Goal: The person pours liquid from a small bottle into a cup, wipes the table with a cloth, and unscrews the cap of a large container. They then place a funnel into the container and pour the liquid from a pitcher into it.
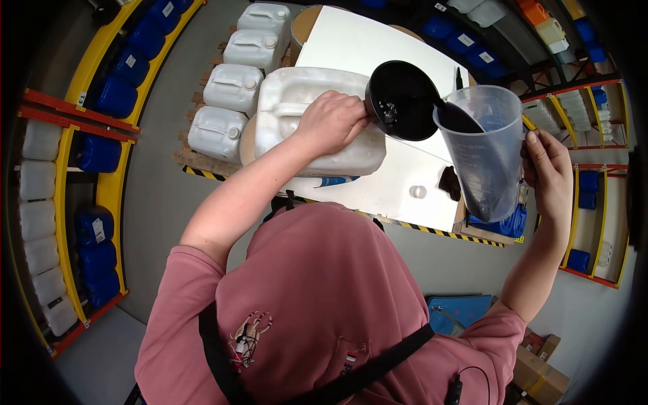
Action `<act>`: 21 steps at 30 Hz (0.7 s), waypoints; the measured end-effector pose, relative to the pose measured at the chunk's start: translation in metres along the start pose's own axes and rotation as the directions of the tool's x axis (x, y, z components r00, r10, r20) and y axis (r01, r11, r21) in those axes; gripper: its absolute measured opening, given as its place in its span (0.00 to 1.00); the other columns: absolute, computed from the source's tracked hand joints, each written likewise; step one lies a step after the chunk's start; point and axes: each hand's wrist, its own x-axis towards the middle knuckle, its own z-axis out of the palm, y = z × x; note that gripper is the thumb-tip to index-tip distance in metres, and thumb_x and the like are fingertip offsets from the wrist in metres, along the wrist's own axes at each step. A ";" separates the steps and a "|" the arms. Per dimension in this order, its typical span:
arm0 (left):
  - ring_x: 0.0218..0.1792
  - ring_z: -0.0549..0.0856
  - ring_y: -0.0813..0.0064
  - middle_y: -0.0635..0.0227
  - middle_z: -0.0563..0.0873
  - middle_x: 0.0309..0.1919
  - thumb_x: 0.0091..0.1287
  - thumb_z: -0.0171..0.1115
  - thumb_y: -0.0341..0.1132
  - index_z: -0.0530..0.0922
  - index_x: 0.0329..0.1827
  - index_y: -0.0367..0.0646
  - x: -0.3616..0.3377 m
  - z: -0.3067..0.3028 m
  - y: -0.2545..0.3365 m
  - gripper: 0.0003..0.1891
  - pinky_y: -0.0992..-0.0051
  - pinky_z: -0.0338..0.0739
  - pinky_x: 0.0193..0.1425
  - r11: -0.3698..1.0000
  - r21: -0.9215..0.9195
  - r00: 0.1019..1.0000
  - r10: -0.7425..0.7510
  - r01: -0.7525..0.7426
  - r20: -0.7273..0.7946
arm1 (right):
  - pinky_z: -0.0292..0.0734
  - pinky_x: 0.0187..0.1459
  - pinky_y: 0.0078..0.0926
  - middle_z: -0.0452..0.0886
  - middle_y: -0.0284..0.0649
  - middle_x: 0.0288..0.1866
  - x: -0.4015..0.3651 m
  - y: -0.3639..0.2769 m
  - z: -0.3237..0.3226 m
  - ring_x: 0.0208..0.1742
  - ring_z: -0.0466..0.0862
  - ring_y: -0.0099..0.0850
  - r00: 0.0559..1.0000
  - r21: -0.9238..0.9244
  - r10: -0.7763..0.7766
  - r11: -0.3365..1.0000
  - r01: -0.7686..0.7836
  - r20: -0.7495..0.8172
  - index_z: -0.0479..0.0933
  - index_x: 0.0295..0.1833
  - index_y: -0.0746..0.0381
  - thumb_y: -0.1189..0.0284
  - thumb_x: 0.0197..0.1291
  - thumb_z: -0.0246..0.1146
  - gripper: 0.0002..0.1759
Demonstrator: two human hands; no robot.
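Observation:
My left hand (335, 123) is closed on the rim of a black funnel (403, 101), held tilted above the white table. Small clear drops or bits show inside the funnel. Its spout points right, into the mouth of a translucent measuring jug (482, 162). The jug's handle is in my right hand (545, 156), at the right. Under my left hand and forearm a large whitish canister (351, 158) lies on the table. A small clear ring-like cap (418, 192) and a dark crumpled item (449, 182) rest on the table near the jug.
Several white canisters (233, 88) stand on a pallet at the left. Shelves with blue canisters (116, 96) line the left, and more racks (597, 169) stand at the right. Yellow-black tape (432, 230) marks the near edge. Cardboard boxes (540, 374) sit at the lower right.

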 end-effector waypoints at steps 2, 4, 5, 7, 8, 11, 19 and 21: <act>0.39 0.86 0.62 0.69 0.86 0.32 0.74 0.64 0.42 0.87 0.43 0.52 0.000 0.000 0.000 0.08 0.62 0.77 0.53 1.000 -0.003 1.000 0.000 0.000 -0.001 | 0.49 0.22 0.16 0.66 0.22 0.21 0.000 0.000 0.000 0.20 0.59 0.11 1.000 -0.006 0.002 1.000 -0.002 0.001 0.76 0.37 0.63 0.58 0.80 0.61 0.21; 0.39 0.86 0.62 0.69 0.86 0.32 0.74 0.64 0.42 0.87 0.42 0.51 0.000 0.001 0.000 0.08 0.62 0.78 0.53 1.000 0.001 1.000 0.006 -0.006 -0.006 | 0.49 0.22 0.16 0.66 0.22 0.21 0.000 0.000 0.001 0.20 0.59 0.10 1.000 0.006 0.005 1.000 -0.005 -0.017 0.76 0.37 0.63 0.58 0.80 0.61 0.21; 0.39 0.86 0.62 0.69 0.86 0.32 0.74 0.64 0.42 0.87 0.42 0.51 0.000 0.001 0.000 0.08 0.62 0.78 0.53 1.000 0.001 1.000 0.006 -0.006 -0.007 | 0.49 0.22 0.16 0.66 0.22 0.21 0.001 0.000 0.001 0.20 0.59 0.10 1.000 0.006 0.005 1.000 -0.005 -0.017 0.76 0.37 0.63 0.58 0.80 0.61 0.21; 0.39 0.86 0.62 0.69 0.86 0.32 0.74 0.64 0.42 0.87 0.42 0.51 0.000 0.001 0.000 0.07 0.63 0.78 0.53 1.000 0.002 1.000 0.002 -0.002 -0.003 | 0.49 0.22 0.16 0.66 0.22 0.21 0.001 0.000 0.000 0.20 0.59 0.10 1.000 0.006 0.004 1.000 -0.004 -0.012 0.77 0.37 0.63 0.58 0.80 0.61 0.21; 0.39 0.86 0.62 0.69 0.86 0.32 0.74 0.64 0.42 0.87 0.42 0.51 0.000 0.001 -0.001 0.07 0.63 0.78 0.53 1.000 0.002 1.000 0.002 -0.002 -0.003 | 0.49 0.22 0.16 0.66 0.22 0.21 0.001 0.000 0.000 0.20 0.59 0.10 1.000 0.006 0.004 1.000 -0.004 -0.012 0.77 0.37 0.63 0.58 0.80 0.61 0.21; 0.39 0.86 0.62 0.69 0.86 0.32 0.74 0.65 0.41 0.87 0.42 0.51 -0.001 0.001 0.000 0.07 0.63 0.78 0.52 1.000 0.005 1.000 0.007 -0.007 -0.013 | 0.50 0.22 0.16 0.66 0.22 0.21 0.001 -0.001 0.001 0.20 0.59 0.10 1.000 -0.003 -0.001 1.000 0.001 -0.025 0.77 0.37 0.63 0.58 0.80 0.61 0.20; 0.40 0.86 0.63 0.69 0.87 0.33 0.73 0.65 0.41 0.87 0.43 0.51 -0.001 0.003 -0.001 0.07 0.63 0.78 0.53 1.000 0.000 1.000 0.004 -0.004 -0.015 | 0.50 0.22 0.15 0.66 0.22 0.21 0.001 -0.001 -0.001 0.20 0.59 0.10 1.000 -0.036 -0.007 0.999 0.006 -0.028 0.77 0.37 0.63 0.58 0.80 0.61 0.21; 0.41 0.86 0.63 0.69 0.87 0.34 0.73 0.65 0.41 0.87 0.43 0.51 -0.001 0.002 -0.001 0.07 0.63 0.78 0.54 1.000 0.005 1.000 -0.006 0.006 0.003 | 0.50 0.22 0.15 0.66 0.22 0.21 0.001 -0.001 -0.001 0.20 0.59 0.10 0.999 -0.039 -0.007 0.999 0.006 -0.033 0.77 0.37 0.63 0.58 0.80 0.61 0.20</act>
